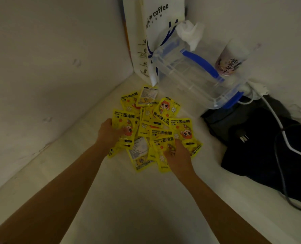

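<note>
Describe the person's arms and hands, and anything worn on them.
The left arm and right arm are bare along all that shows; no sleeve comes into view. The left hand and right hand wear no gloves. No watch, bracelet or ring shows, though the light is dim.

The pile of packets lies before the corner of the walls. A paper bag stands in that corner behind it, a container just right of the bag, a cup further right. A garment lies right of the pile, a cable across it
</note>
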The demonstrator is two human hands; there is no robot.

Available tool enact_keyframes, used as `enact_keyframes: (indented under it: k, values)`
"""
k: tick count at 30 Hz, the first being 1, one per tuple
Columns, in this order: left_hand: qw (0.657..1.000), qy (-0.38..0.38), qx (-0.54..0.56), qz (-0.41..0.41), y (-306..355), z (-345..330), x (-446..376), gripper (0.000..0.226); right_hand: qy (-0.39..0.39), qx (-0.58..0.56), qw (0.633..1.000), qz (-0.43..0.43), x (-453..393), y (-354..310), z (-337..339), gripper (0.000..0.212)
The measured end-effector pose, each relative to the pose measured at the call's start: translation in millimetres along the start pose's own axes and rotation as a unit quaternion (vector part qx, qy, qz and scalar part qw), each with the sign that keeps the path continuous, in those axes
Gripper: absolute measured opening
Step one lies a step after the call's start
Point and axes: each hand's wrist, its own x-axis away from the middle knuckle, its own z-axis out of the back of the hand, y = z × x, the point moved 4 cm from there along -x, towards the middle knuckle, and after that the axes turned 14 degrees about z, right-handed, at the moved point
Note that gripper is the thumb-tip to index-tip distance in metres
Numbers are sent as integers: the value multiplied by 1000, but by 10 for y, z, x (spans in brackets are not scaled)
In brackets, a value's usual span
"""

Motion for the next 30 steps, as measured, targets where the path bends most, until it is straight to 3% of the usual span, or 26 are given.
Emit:
enact_keyframes:
  k: [3, 8, 13, 26, 30]
  values:
    - [999, 27, -38, -26, 91, -81, 13, 40, 10, 36, 999, -17, -83, -18, -80, 10]
    - [994, 54, -92, -38, 141, -185, -6, 43, -6, 143, 988, -52, -199, -101, -132, 32]
    - [995, 55, -83, -16, 88, -203, -51, 43, 2, 152, 986, -75, -258, -93, -180, 35]
    - [996, 69, -43, -27, -31, -142, 179, 28, -1, 50, 997, -63, -257, 135, -233, 33]
    - [999, 48, 18, -13, -104, -95, 250, 29, 13, 0, 999, -49, -153, 64, -81, 13]
